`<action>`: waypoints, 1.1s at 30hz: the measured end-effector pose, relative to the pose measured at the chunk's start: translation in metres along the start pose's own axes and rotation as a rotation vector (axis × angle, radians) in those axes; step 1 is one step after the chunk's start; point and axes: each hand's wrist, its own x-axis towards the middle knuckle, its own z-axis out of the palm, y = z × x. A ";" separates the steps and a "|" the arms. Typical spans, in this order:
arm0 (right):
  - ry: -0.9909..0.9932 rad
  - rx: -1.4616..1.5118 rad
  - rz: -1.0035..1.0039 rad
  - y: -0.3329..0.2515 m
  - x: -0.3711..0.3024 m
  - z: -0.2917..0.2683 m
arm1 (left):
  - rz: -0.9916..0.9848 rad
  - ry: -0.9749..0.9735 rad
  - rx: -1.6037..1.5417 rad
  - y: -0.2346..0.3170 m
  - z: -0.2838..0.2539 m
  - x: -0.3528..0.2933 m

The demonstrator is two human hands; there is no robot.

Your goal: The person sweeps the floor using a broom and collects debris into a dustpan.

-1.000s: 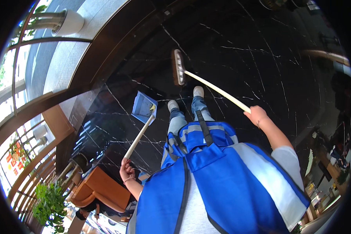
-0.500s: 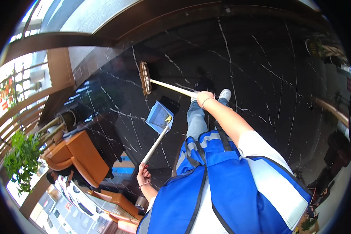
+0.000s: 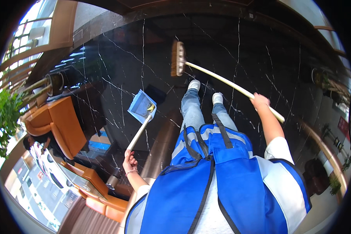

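Observation:
My right hand (image 3: 260, 101) is closed round the pale handle of a broom (image 3: 179, 59), near the handle's end. The broom's wide head with brown bristles is ahead of my feet, over the dark floor. My left hand (image 3: 129, 161) grips the pale handle of a blue dustpan (image 3: 137, 106), which hangs out to my left. Some yellowish and grey litter (image 3: 149, 108) lies in the pan. Broom head and dustpan are well apart. Whether the bristles touch the floor I cannot tell.
Glossy black floor (image 3: 222, 46) with white veins spreads around my feet. Orange armchairs (image 3: 68, 124) and a potted green plant (image 3: 7, 117) stand at left, where a person sits by the window. A dark metallic strip (image 3: 160, 142) crosses the floor. More plants (image 3: 333, 183) line the right side.
The broom has swung to the right, my right hand moving outward with it. The dustpan and my left hand have shifted slightly left in view. My view has turned and my feet stand differently.

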 end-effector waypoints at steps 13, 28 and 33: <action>-0.197 0.111 0.411 0.266 -0.141 0.112 | 0.112 -0.009 0.107 -0.062 0.054 -0.062; -0.531 1.662 0.387 0.262 -0.196 0.215 | 0.232 -0.240 0.497 -0.033 0.224 -0.091; -0.493 1.876 0.368 0.228 -0.190 0.187 | 0.239 -0.313 0.559 0.000 0.288 -0.096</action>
